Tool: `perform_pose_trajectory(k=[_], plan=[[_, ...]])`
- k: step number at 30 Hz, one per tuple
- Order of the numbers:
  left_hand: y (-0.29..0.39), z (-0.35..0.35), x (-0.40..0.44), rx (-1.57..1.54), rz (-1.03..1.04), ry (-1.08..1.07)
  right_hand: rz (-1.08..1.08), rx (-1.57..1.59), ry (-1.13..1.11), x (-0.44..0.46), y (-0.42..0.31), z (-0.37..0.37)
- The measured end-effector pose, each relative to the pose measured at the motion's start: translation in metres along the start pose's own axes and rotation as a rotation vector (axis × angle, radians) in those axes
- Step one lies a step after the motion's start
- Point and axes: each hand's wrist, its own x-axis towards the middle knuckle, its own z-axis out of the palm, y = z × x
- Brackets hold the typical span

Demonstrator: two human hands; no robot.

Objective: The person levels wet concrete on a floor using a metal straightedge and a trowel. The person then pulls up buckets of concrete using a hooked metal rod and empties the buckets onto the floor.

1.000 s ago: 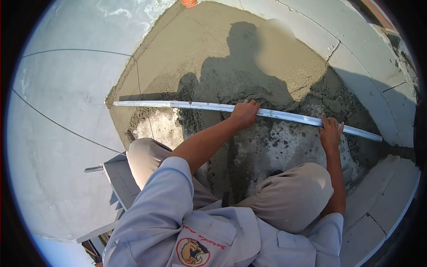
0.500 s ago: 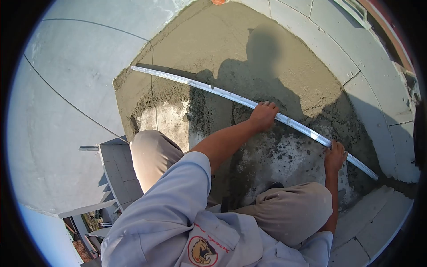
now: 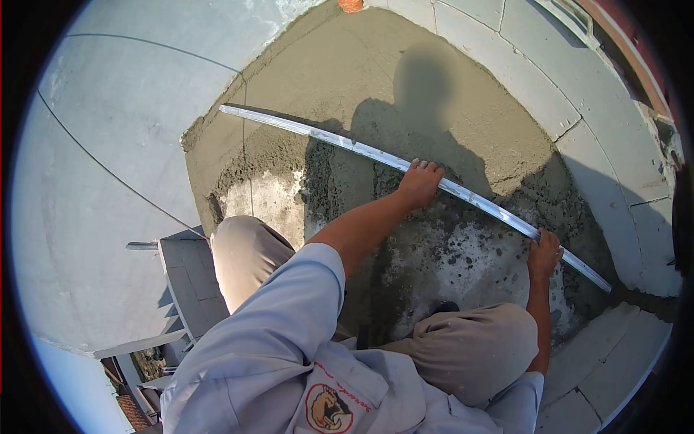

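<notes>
A long silvery metal bar [image 3: 343, 142] lies diagonally over wet grey mortar [image 3: 325, 65], its far end at the upper left and its near end at the lower right. My left hand [image 3: 421, 184] is closed around the bar near its middle. Further toward the near end, my right hand [image 3: 545, 253] grips it too. Smooth mortar spreads beyond the bar. On my side the mortar is rough and broken, with bare, whitish floor [image 3: 470, 260] showing. The undersides of both hands are hidden.
A smooth grey wall [image 3: 123, 181] stands on the left, with a thin dark cord [image 3: 116, 177] across it. Pale block walls [image 3: 520, 79] curve round the right. An orange object [image 3: 350, 6] sits at the top edge. My bent knees are close below the bar.
The bar has swung from nearly level to a diagonal, its left end moving up and its right end down in view. Both hands have stayed on it. The view has also shifted.
</notes>
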Motion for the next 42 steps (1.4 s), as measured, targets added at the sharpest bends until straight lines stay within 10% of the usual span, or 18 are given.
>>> perform_pose_trajectory(k=[42], plan=[[-0.022,-0.042,-0.043,0.068,0.091,-0.157,-0.146,-0.003,0.139,-0.007,0.059,-0.005]])
